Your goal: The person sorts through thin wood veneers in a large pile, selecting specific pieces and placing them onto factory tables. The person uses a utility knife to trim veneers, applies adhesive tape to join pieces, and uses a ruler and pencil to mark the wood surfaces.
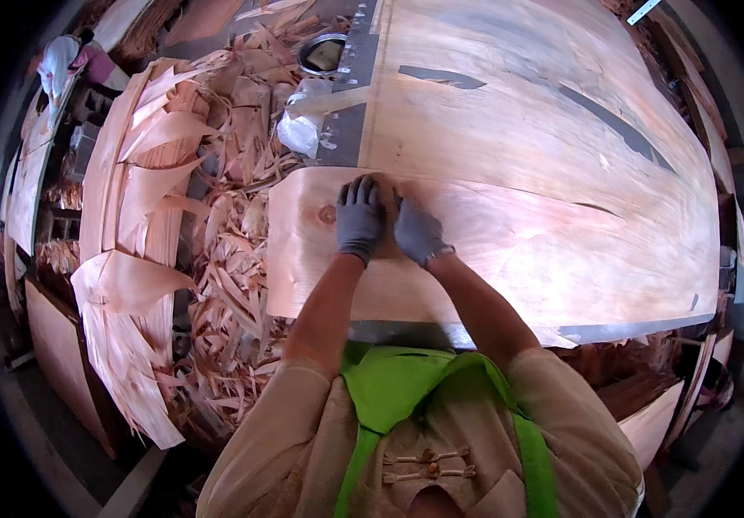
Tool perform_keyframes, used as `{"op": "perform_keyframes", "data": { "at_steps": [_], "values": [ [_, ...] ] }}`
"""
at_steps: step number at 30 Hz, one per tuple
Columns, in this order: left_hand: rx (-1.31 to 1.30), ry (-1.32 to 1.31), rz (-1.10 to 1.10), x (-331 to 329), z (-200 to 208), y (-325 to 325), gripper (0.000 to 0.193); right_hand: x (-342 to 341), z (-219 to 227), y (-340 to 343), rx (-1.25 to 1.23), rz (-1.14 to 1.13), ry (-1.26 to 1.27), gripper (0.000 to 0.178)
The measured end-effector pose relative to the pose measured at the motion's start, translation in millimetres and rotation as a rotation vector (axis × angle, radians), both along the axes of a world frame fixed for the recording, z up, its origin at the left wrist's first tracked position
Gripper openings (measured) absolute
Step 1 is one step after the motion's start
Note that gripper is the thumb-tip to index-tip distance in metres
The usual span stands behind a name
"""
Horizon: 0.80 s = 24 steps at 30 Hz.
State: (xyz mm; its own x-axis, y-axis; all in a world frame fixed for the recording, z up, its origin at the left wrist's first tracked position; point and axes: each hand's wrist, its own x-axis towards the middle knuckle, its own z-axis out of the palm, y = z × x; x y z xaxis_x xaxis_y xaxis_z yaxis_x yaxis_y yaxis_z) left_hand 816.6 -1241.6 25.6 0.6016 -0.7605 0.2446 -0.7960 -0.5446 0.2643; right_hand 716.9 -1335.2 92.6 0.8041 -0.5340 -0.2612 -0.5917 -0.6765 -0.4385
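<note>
Both my hands wear grey gloves and rest near the upper edge of a pale veneer sheet (pixel 510 250) with a dark knot. My left hand (pixel 360 217) lies on this sheet, fingers stretched forward and slightly apart. Close beside it, my right hand (pixel 418 230) is turned inward with its fingers curled together; what they hold, if anything, is hidden. Just beyond my hands, the sheet's edge meets a larger veneer sheet (pixel 493 129), which has dark gaps in it.
Torn veneer scraps (pixel 234 285) heap up at the left, beside a stack of curling veneer strips (pixel 143 224). A clear plastic bag (pixel 301 125) and a round dark container (pixel 322 53) sit by the table's left edge. Another person (pixel 65 65) is at the far left.
</note>
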Motion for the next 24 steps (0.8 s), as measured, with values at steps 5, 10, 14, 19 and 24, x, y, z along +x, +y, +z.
{"op": "perform_keyframes", "data": {
  "at_steps": [5, 10, 14, 19, 24],
  "values": [
    [-0.014, -0.047, 0.060, -6, 2, -7, 0.055, 56, -28, -7, -0.009, -0.119, 0.007, 0.028],
    [0.171, 0.020, 0.105, -8, 4, -6, 0.058, 62, 0, -7, 0.055, 0.012, 0.132, 0.030],
    [0.267, -0.057, 0.123, -10, 4, -10, 0.054, 51, -29, -6, 0.043, -0.015, -0.049, 0.032],
    [0.139, 0.030, 0.158, -16, 20, -10, 0.055, 5, -11, 7, -0.017, 0.140, 0.186, 0.025],
    [-0.055, 0.040, 0.203, -12, 8, -9, 0.059, -26, -24, 7, -0.060, 0.191, 0.102, 0.019]
  ]
}}
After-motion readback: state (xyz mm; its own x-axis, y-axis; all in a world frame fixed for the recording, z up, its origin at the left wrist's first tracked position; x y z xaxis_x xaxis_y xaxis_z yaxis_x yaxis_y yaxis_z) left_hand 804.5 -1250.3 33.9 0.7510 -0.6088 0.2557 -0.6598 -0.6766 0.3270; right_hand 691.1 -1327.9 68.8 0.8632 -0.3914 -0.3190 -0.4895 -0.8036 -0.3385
